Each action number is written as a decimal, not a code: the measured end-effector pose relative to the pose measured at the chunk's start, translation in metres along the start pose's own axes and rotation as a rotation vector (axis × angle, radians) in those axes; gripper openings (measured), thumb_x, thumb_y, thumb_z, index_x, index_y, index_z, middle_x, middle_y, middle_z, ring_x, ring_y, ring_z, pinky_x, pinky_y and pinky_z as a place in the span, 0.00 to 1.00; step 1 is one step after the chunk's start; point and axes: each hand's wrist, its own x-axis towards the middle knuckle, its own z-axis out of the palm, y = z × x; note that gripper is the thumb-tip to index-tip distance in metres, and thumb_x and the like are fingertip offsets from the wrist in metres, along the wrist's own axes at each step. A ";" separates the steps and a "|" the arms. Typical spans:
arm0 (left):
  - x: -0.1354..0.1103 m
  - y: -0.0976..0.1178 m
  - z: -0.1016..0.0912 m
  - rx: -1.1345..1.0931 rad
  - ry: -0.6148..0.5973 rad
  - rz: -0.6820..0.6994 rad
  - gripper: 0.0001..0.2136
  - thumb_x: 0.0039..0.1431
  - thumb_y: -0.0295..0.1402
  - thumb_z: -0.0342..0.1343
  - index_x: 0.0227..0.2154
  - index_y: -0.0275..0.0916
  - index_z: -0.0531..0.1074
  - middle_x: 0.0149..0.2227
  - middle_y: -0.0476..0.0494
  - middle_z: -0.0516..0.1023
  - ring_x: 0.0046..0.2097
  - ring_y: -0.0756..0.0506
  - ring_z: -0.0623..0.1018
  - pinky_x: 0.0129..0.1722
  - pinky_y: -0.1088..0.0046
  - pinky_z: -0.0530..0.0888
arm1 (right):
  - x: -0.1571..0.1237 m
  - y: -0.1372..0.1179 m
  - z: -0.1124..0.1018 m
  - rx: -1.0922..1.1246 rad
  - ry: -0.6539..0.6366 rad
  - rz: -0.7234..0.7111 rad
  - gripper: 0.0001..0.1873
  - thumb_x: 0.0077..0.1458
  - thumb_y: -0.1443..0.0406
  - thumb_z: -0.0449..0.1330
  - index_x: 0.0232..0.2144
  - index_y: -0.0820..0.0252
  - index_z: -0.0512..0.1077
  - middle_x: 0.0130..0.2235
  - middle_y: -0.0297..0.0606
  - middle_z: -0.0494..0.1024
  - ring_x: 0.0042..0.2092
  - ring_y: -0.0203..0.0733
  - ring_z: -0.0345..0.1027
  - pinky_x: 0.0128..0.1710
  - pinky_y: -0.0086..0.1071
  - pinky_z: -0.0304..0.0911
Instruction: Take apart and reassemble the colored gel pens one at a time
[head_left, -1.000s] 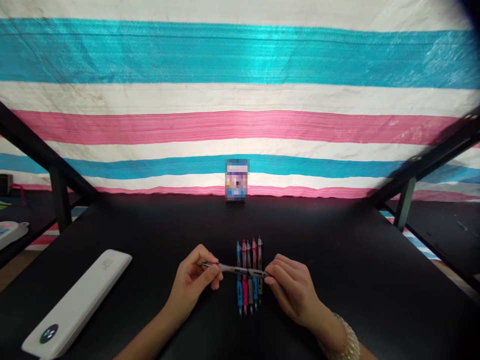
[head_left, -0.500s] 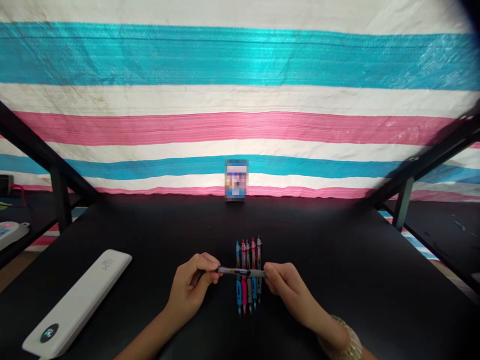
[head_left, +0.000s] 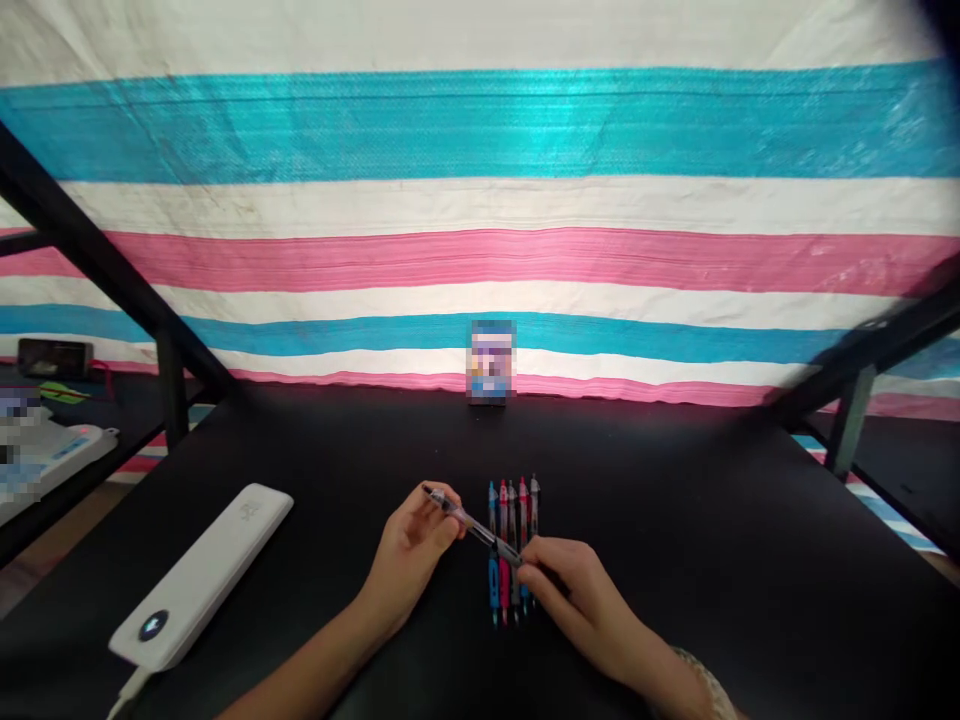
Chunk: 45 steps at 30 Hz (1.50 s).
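Clear-barrelled, grey-fronted plastic pen, nearly level before, now slants over a row of five multicoloured plastic pens; my left hand and right hand keep grip closed on opposite ends: still handling.

No words or numbers can be read here. The long white power bank has a small grey mark near its far end, too faint to make out. Near its other end is a round dark screen with a bright shape lit up on it, too blurry to read. The little box at the back of the bench is covered in blurry squares, so its print is hidden. Off to the left, a white gadget has blue patches and a red light, but no clear letters. Any print on the held pen is too small to read.
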 end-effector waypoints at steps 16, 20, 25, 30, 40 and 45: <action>0.009 0.019 -0.019 0.066 0.090 0.092 0.17 0.58 0.32 0.66 0.48 0.41 0.70 0.32 0.48 0.81 0.31 0.50 0.79 0.33 0.75 0.75 | -0.003 0.012 -0.001 -0.178 0.089 -0.192 0.09 0.70 0.65 0.51 0.45 0.55 0.71 0.36 0.36 0.78 0.34 0.40 0.74 0.37 0.31 0.66; 0.009 0.016 -0.023 0.071 0.096 0.108 0.21 0.58 0.32 0.66 0.53 0.43 0.67 0.33 0.49 0.81 0.32 0.49 0.80 0.35 0.74 0.76 | -0.003 0.010 -0.001 -0.194 0.095 -0.231 0.09 0.69 0.65 0.51 0.44 0.56 0.71 0.36 0.38 0.79 0.34 0.41 0.75 0.36 0.31 0.67; 0.009 0.015 -0.025 0.075 0.067 0.120 0.18 0.58 0.31 0.66 0.50 0.41 0.69 0.33 0.48 0.82 0.33 0.48 0.82 0.37 0.70 0.79 | -0.002 0.010 -0.003 -0.215 0.125 -0.242 0.09 0.69 0.66 0.52 0.44 0.57 0.71 0.35 0.38 0.79 0.33 0.41 0.75 0.34 0.31 0.68; 0.008 0.015 -0.024 0.093 0.063 0.151 0.16 0.58 0.30 0.66 0.47 0.40 0.70 0.33 0.48 0.82 0.32 0.48 0.82 0.36 0.70 0.78 | -0.001 0.010 -0.004 -0.230 0.137 -0.259 0.09 0.69 0.66 0.51 0.44 0.57 0.71 0.35 0.37 0.79 0.33 0.41 0.75 0.34 0.32 0.68; 0.008 0.015 -0.024 0.124 0.046 0.166 0.15 0.58 0.31 0.66 0.44 0.40 0.68 0.33 0.47 0.82 0.32 0.46 0.82 0.36 0.67 0.79 | -0.002 0.014 -0.005 -0.282 0.147 -0.267 0.08 0.69 0.67 0.51 0.44 0.57 0.71 0.34 0.38 0.79 0.32 0.42 0.75 0.32 0.33 0.68; 0.007 0.017 -0.024 0.124 0.036 0.149 0.18 0.58 0.31 0.66 0.48 0.43 0.65 0.34 0.49 0.82 0.33 0.47 0.82 0.35 0.69 0.78 | -0.001 0.015 -0.005 -0.319 0.149 -0.279 0.08 0.69 0.67 0.51 0.44 0.58 0.70 0.33 0.39 0.79 0.31 0.42 0.74 0.32 0.34 0.68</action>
